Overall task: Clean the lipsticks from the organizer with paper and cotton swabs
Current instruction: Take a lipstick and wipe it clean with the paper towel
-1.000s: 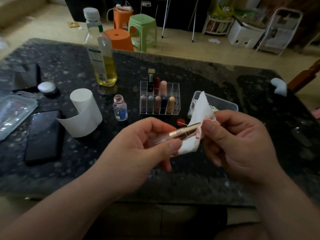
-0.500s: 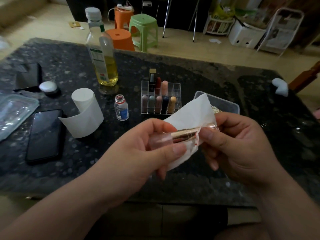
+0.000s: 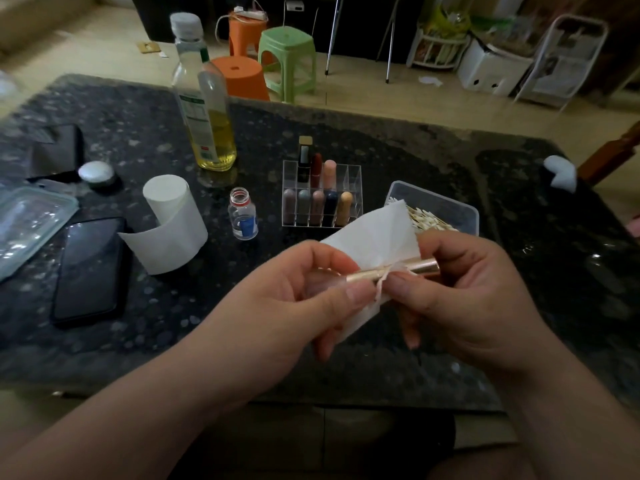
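My left hand (image 3: 304,299) pinches one end of a gold lipstick tube (image 3: 363,276) held level over the table's near part. My right hand (image 3: 464,289) grips the tube's other end together with a white paper sheet (image 3: 377,237) wrapped round its middle. Behind the hands stands a clear acrylic organizer (image 3: 353,174) holding several lipsticks (image 3: 323,206) upright. To its right a clear box of cotton swabs (image 3: 440,216) sits open, its near side hidden by the paper and my right hand.
On the dark stone table (image 3: 346,133) stand a tall oil bottle (image 3: 207,116), a small open vial (image 3: 243,216), a paper roll (image 3: 173,220), a phone (image 3: 88,268), a plastic lid (image 3: 27,226) and a round compact (image 3: 97,173). Stools (image 3: 287,60) stand beyond.
The paper has unfolded and spread wider above the tube. My right hand has slid further right along the lipstick, and the tube now lies closer to level.
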Demonstrator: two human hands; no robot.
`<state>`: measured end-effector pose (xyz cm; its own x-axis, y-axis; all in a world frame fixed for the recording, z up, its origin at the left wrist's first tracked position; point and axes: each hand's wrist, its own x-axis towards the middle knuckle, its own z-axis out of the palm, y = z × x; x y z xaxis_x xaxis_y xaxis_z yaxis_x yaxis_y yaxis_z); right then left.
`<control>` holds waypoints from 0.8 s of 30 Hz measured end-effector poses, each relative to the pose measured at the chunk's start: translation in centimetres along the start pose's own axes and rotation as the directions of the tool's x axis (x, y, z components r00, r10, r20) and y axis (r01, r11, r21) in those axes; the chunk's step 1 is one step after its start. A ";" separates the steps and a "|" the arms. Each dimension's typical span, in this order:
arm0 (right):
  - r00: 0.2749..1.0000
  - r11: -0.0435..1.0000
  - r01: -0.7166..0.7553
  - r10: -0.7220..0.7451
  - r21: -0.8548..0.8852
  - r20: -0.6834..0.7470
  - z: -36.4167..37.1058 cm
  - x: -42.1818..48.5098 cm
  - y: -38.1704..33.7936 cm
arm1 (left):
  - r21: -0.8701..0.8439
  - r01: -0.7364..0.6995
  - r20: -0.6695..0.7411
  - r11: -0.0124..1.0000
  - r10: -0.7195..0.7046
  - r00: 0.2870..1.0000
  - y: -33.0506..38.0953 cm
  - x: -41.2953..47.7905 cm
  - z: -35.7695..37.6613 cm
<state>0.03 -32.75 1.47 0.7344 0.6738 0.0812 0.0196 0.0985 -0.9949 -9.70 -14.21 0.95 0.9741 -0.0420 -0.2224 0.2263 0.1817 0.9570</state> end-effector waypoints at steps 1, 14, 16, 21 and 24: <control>1.000 1.000 -0.001 0.001 -0.003 -0.004 0.0 0.0 0.0 | 0.005 -0.018 -0.008 1.000 0.018 1.000 -0.1 0.0 0.0; 0.999 0.999 0.025 -0.023 -0.047 0.044 -0.3 0.1 0.8 | 0.143 0.123 0.006 0.982 -0.125 0.992 0.4 0.2 0.4; 0.998 1.000 0.008 -0.008 0.001 0.054 -0.1 0.1 0.9 | 0.130 0.127 0.059 0.983 -0.136 0.989 0.4 0.2 0.1; 0.996 0.976 -0.076 0.066 0.203 0.057 0.3 0.7 0.9 | 0.172 -0.006 0.159 0.985 -0.022 0.987 -0.2 0.3 -0.8; 0.991 0.972 -0.122 0.106 0.199 0.086 0.5 1.0 0.8 | 0.228 -0.014 0.149 0.974 -0.020 0.989 -0.5 0.5 -0.9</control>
<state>0.40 -31.61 0.76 0.6709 0.7412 -0.0201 -0.2055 0.1598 -0.9655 -9.36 -13.50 0.16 0.9584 -0.1916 -0.2116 0.2066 -0.0462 0.9773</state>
